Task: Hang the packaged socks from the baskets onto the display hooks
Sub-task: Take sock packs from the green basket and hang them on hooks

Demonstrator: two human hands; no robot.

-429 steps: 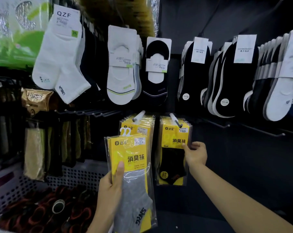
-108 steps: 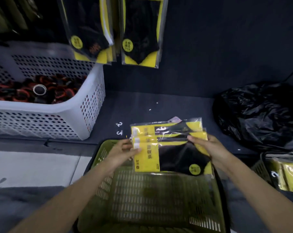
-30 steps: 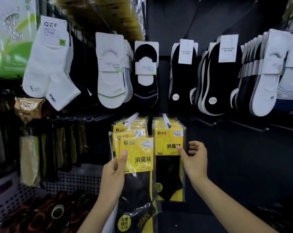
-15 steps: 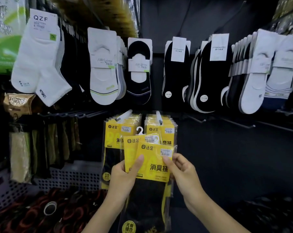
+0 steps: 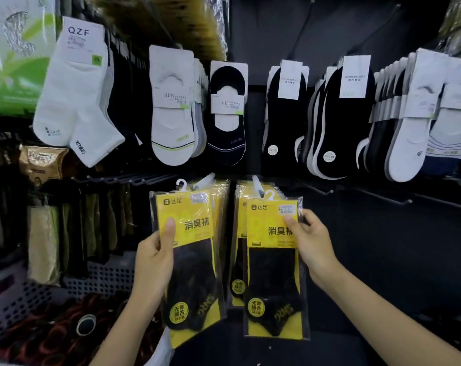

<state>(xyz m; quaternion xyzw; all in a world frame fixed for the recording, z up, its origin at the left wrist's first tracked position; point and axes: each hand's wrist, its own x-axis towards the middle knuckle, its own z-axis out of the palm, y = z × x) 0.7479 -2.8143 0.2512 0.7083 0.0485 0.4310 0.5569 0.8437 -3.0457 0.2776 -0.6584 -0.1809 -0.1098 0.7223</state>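
I hold two yellow packets of black socks before the display wall. My left hand grips one packet by its left edge, thumb on the yellow card, in front of the left display hook. My right hand pinches the other packet at its upper right corner. That packet's white hanger sits just below the tip of the right display hook. Both hooks carry several matching yellow packets behind the ones I hold. No basket with packets is in view.
Rows of white and black socks hang above on the dark panel. Bare hooks jut out to the right of the yellow stacks. A white perforated basket with dark red-and-black items stands at lower left. Dark packets hang at the left.
Half a second ago both hands held the packets together as one stack. Now each hand holds one packet: the left has moved left, the right up toward the right hook.
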